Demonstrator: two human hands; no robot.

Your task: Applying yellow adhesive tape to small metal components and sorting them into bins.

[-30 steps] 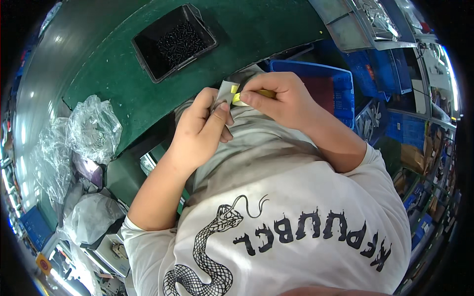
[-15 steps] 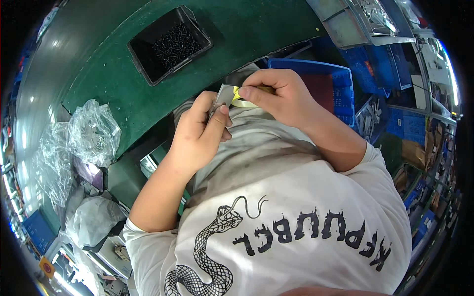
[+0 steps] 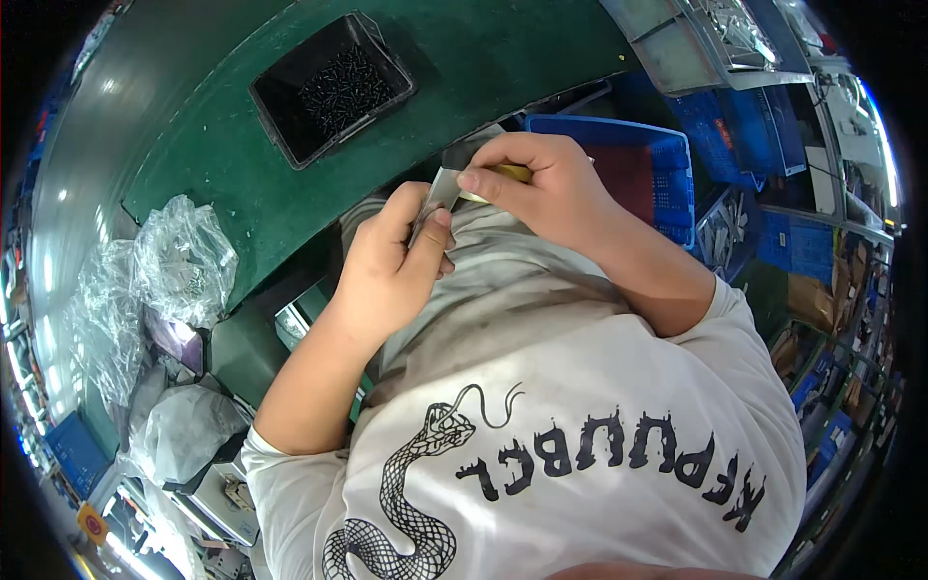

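My left hand [image 3: 389, 253] grips a flat grey metal piece [image 3: 444, 191] between thumb and fingers, tilted upward above my lap. My right hand [image 3: 553, 189] is closed around what looks like a roll of yellow tape [image 3: 515, 173], mostly hidden by the fingers. Its thumb and forefinger press together at the upper right edge of the metal piece. Whether tape sticks to the metal there, I cannot tell.
On the green table [image 3: 464, 58] ahead stands a black bin [image 3: 275, 121] of small dark parts. Crumpled clear plastic bags [image 3: 184, 261] lie at the left. A blue basket [image 3: 609, 126] stands right beyond my right hand, with grey bins [image 3: 677, 53] at the far right.
My right thumb and forefinger have shifted slightly left onto the metal piece's edge. The yellow strip seen between them and the metal is now covered.
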